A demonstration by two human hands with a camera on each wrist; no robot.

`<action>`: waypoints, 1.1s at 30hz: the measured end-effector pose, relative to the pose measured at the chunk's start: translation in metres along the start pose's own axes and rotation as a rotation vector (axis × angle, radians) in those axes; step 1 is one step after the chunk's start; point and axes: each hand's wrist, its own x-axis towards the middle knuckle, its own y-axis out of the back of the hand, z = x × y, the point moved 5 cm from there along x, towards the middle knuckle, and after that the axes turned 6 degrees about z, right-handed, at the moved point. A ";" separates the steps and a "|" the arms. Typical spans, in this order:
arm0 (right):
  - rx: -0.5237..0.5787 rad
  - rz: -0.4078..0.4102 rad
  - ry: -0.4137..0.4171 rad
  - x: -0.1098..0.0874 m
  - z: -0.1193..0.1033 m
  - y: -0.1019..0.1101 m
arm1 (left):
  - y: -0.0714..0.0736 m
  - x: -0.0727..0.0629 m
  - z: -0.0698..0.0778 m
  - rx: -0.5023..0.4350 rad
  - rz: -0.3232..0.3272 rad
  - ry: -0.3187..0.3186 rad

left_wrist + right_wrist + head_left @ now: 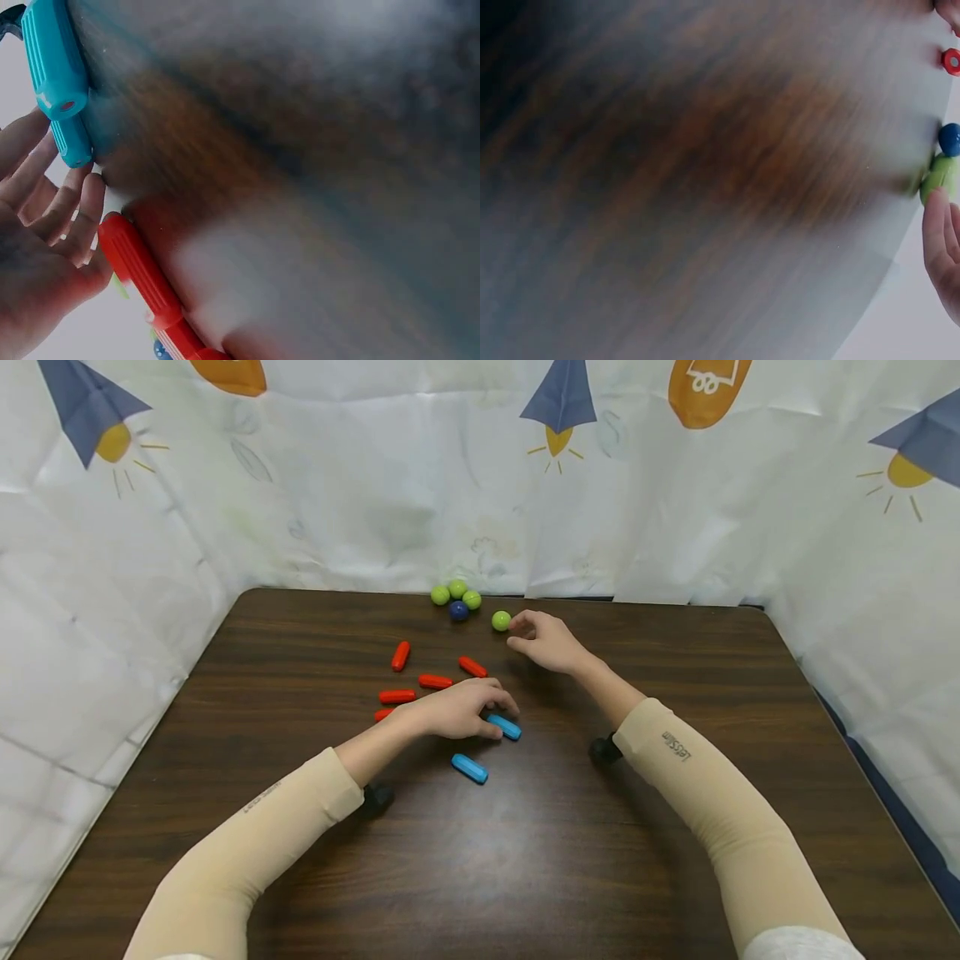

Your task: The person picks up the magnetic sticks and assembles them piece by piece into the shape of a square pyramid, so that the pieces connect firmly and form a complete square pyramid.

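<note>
My left hand hovers over the middle of the table with its fingers loosely bent. Its thumb and fingertips lie right around a short blue plastic stick with rounded ends. Nearer me is a second blue stick. Grooves show along a blue stick in the left wrist view, where the fingers are spread beside it. My right hand reaches to the back, fingers bent and thumb apart. A green ball sits at its fingertips; the right wrist view shows a finger overlapping a green ball.
Several short red sticks lie left of centre, among them an upright-pointing one and one behind my left hand. A dark blue ball and more green balls cluster at the back edge of the brown table, before a patterned curtain.
</note>
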 end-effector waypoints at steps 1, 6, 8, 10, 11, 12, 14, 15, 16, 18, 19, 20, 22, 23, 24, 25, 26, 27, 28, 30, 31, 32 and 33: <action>0.000 -0.001 -0.002 0.000 0.000 0.000 | 0.000 0.001 0.000 0.002 -0.003 -0.006; 0.007 0.000 -0.017 0.002 0.001 -0.001 | -0.001 0.005 0.003 0.021 -0.023 -0.026; 0.012 -0.004 -0.017 0.002 0.001 -0.002 | -0.001 0.006 0.003 0.029 -0.030 -0.024; 0.010 -0.010 -0.011 0.003 0.000 -0.003 | -0.001 0.006 0.003 0.033 -0.034 -0.022; 0.009 -0.014 -0.008 0.003 0.000 -0.003 | -0.001 0.007 0.003 0.034 -0.034 -0.021; 0.006 -0.019 -0.006 0.003 0.000 -0.004 | -0.001 0.007 0.003 0.036 -0.035 -0.022; 0.001 -0.022 -0.003 0.003 -0.001 -0.005 | 0.000 0.007 0.003 0.042 -0.036 -0.022; -0.003 -0.024 -0.003 0.004 -0.001 -0.005 | 0.000 0.008 0.003 0.047 -0.037 -0.020; -0.006 -0.025 -0.002 0.004 -0.001 -0.006 | 0.000 0.008 0.003 0.051 -0.038 -0.018; -0.010 -0.023 0.000 0.005 -0.003 -0.006 | 0.000 0.008 0.004 0.060 -0.042 -0.015; -0.014 -0.024 0.001 0.005 -0.005 -0.006 | 0.000 0.008 0.003 0.064 -0.044 -0.012; -0.018 -0.026 0.003 0.005 -0.006 -0.006 | 0.000 0.007 0.003 0.067 -0.046 -0.009; -0.023 -0.026 0.005 0.006 -0.007 -0.007 | 0.001 0.007 0.004 0.070 -0.053 -0.007; -0.026 -0.027 0.006 0.007 -0.008 -0.007 | 0.001 0.007 0.004 0.069 -0.058 -0.004; -0.029 -0.028 0.008 0.007 -0.008 -0.007 | 0.001 0.007 0.003 0.069 -0.062 -0.002; -0.032 -0.027 0.011 0.008 -0.009 -0.007 | 0.001 0.007 0.003 0.068 -0.067 0.000; -0.033 -0.025 0.014 0.008 -0.009 -0.007 | 0.001 0.007 0.003 0.067 -0.072 0.001; -0.032 -0.022 0.016 0.008 -0.009 -0.007 | 0.002 0.007 0.003 0.064 -0.076 0.001; -0.032 -0.019 0.018 0.009 -0.009 -0.008 | 0.002 0.007 0.003 0.063 -0.080 0.002; -0.033 -0.012 0.019 0.010 -0.008 -0.008 | 0.002 0.007 0.003 0.063 -0.084 -0.003; -0.032 -0.008 0.017 0.010 -0.007 -0.009 | 0.002 0.007 0.002 0.063 -0.086 -0.005; -0.031 -0.006 0.015 0.011 -0.007 -0.010 | 0.002 0.007 0.002 0.064 -0.088 -0.008; -0.027 -0.004 0.012 0.011 -0.006 -0.010 | 0.002 0.007 0.002 0.065 -0.089 -0.008</action>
